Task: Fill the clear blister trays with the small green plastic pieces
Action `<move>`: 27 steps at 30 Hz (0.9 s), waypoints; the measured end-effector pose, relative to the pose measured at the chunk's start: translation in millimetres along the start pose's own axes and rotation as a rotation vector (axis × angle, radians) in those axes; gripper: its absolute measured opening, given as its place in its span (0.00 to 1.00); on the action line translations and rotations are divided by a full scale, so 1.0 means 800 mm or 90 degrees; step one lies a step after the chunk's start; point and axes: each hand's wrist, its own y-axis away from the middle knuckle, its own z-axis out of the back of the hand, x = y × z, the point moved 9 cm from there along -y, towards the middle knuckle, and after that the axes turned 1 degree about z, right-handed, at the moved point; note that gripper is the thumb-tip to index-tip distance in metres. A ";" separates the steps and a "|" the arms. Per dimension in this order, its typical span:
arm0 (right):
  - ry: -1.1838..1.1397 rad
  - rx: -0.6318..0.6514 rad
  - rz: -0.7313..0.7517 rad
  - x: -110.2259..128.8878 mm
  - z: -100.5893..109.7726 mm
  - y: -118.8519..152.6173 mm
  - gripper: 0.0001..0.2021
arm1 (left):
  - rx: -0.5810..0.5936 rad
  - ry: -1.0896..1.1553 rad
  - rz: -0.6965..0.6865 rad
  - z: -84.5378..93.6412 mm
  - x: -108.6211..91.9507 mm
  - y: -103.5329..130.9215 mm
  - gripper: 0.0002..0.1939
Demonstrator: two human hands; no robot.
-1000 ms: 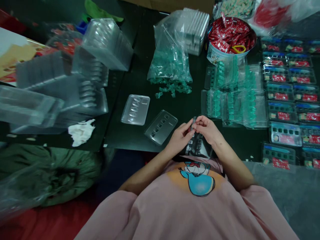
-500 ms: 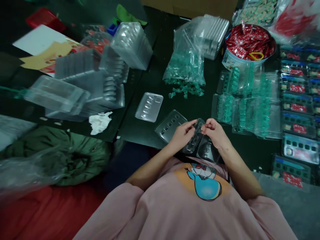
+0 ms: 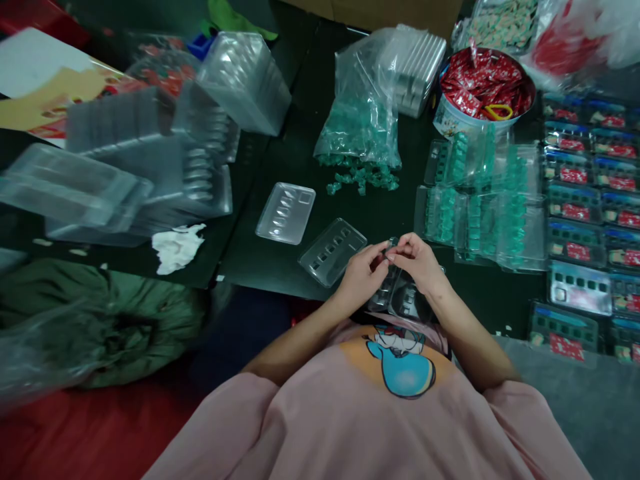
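At the table's near edge, my left hand [image 3: 362, 275] has its fingers closed on a clear plastic blister tray [image 3: 383, 296]. My right hand [image 3: 418, 265] pinches at the tray's far end, its fingertips almost meeting the left thumb. Whether a small piece sits between those fingertips is hidden. Beneath the right hand lies a second clear tray [image 3: 411, 301], partly covered by the wrist. Just left of my left hand, a tray with a row of square pockets [image 3: 333, 252] rests flat. Farther left is one more single tray [image 3: 286, 213].
A plastic bag of green pieces [image 3: 360, 130] spills onto the table ahead. Filled green trays [image 3: 493, 223] lie to the right, beside rows of packed sets [image 3: 573, 207]. A tub of red packets [image 3: 485, 83] stands behind. Stacked clear trays [image 3: 150, 153] and crumpled white tissue [image 3: 177, 248] are left.
My head view has turned slightly right, so the table things shift left. My two hands have come closer together over the far end of the tray.
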 end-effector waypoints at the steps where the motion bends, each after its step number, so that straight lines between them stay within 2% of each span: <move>1: -0.002 0.004 0.001 0.001 0.000 0.000 0.19 | 0.000 -0.005 -0.003 0.000 -0.002 0.000 0.19; 15: -0.010 0.032 -0.019 0.004 0.000 0.004 0.19 | 0.005 -0.023 -0.029 -0.003 -0.015 0.000 0.18; 22: 0.054 0.001 0.013 0.012 0.000 0.003 0.16 | 0.004 -0.134 -0.118 -0.005 -0.035 0.004 0.19; 27: 0.073 -0.010 0.039 0.019 0.000 0.005 0.16 | 0.011 -0.222 -0.140 0.000 -0.039 0.002 0.22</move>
